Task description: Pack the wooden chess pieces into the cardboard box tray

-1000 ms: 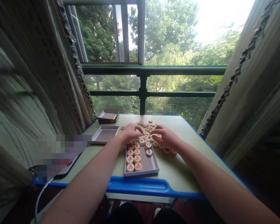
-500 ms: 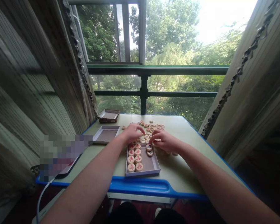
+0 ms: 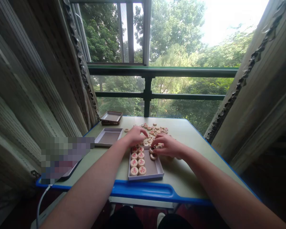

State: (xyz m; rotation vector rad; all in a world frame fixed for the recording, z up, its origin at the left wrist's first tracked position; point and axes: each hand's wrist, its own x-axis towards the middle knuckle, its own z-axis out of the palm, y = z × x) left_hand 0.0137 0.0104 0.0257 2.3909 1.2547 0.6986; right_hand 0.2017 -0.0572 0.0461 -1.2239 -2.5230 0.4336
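A shallow grey tray lies near the table's front edge and holds several round wooden chess pieces with red characters, set in rows. More loose pieces are scattered behind the tray. My left hand rests over the pieces just behind the tray's far left corner, fingers curled down. My right hand is at the tray's far right corner, its fingertips pinched on a chess piece just above the tray.
An empty grey tray lies at the left, with a brown box lid behind it. A phone with a white cable sits at the front left. Curtains hang on both sides; a green window railing stands behind the table.
My right hand has drawn back from the loose pile toward the tray's far right corner, with a piece in its fingers. My left hand has barely shifted.
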